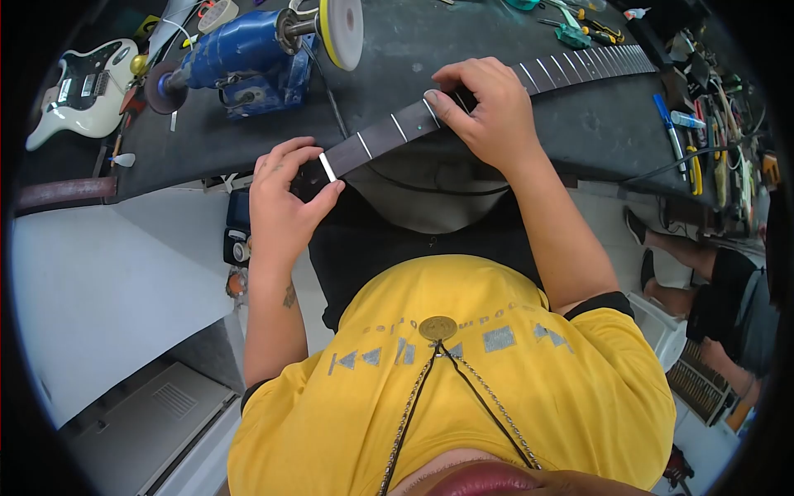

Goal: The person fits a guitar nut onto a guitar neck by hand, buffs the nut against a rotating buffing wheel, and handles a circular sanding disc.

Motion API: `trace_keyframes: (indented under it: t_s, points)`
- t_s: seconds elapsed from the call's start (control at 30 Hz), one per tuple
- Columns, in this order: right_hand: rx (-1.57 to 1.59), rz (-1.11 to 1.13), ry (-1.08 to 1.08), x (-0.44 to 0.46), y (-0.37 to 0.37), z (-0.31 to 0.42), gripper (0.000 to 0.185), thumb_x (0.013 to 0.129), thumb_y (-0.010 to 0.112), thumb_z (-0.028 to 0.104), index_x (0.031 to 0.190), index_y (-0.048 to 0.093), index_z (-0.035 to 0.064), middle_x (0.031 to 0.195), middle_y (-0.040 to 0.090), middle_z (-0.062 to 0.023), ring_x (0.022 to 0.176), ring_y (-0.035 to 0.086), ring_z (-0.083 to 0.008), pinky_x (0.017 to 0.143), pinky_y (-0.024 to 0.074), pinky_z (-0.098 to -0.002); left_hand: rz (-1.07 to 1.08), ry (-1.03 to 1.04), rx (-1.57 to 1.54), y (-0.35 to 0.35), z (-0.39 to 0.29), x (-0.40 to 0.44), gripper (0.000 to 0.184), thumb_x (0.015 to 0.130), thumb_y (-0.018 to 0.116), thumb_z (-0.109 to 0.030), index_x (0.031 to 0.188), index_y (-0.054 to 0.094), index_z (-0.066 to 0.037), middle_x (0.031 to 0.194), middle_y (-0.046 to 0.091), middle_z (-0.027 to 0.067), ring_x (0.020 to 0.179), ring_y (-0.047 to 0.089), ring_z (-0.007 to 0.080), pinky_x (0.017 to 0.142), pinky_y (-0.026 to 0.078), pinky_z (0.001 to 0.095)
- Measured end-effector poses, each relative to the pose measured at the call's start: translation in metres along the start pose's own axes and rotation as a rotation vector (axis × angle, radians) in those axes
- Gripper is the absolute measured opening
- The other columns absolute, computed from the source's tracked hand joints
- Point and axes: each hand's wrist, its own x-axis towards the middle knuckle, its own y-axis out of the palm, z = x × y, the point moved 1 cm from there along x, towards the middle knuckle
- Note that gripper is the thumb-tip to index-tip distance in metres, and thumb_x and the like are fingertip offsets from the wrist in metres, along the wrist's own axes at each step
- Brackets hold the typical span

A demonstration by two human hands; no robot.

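Note:
A dark guitar neck (385, 136) with pale metal frets lies slantwise over the front edge of the workbench, its far end reaching up to the right. At the near-left end, beside the white nut (328, 167), my left hand (277, 198) has its thumb and fingers closed around the neck. My right hand (496, 112) grips it farther along, thumb on the fretboard and fingers over the far side. The headstock is mostly hidden by my left hand.
A blue bench motor (240, 54) with a yellow-edged wheel (341, 33) stands behind the neck. A white electric guitar (83, 91) lies at far left. Pens, including a blue marker (668, 124), and several tools crowd the right. A seated person (719, 281) is at far right.

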Motion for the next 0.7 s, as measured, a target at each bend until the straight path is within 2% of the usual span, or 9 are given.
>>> trace_keyframes:
  t_s: [0.33,0.47,0.57,0.7]
  points:
    - [-0.004,0.017,-0.013,0.003,0.000,-0.004,0.025,0.093,0.085,0.036,0.098,0.079,0.0125,0.091,0.077,-0.0001,0.091,0.070,-0.0257,0.087,0.0521,-0.0409,0.077,-0.007,-0.024,-0.002,0.008,0.012,0.048,0.072,0.091,-0.015,0.117,0.078,-0.005,0.144,0.072,0.0096,0.132,0.064,0.0314,0.113,0.049,0.0433]
    - [-0.018,0.072,0.015,0.005,-0.005,0.001,0.024,0.095,0.084,0.031,0.103,0.080,0.0086,0.097,0.079,-0.0045,0.096,0.072,-0.0264,0.086,0.0548,-0.0379,0.057,0.026,-0.036,0.000,0.008,0.014,0.045,0.070,0.092,-0.012,0.112,0.078,-0.005,0.140,0.073,0.0082,0.129,0.064,0.0336,0.109,0.052,0.0440]
    - [-0.005,0.081,0.025,0.006,-0.005,0.001,0.023,0.095,0.084,0.030,0.103,0.080,0.0087,0.096,0.079,-0.0040,0.094,0.071,-0.0255,0.083,0.0542,-0.0372,0.090,-0.012,-0.069,0.002,0.009,0.014,0.046,0.071,0.090,-0.012,0.115,0.077,-0.005,0.144,0.071,0.0105,0.133,0.063,0.0319,0.114,0.048,0.0434]
    - [-0.003,0.076,0.009,0.006,-0.004,0.000,0.022,0.096,0.084,0.029,0.103,0.080,0.0087,0.095,0.078,-0.0034,0.092,0.070,-0.0248,0.081,0.0538,-0.0368,0.065,0.010,-0.028,0.006,0.008,0.014,0.049,0.070,0.091,-0.011,0.116,0.077,-0.004,0.143,0.072,0.0103,0.130,0.064,0.0321,0.112,0.050,0.0432]
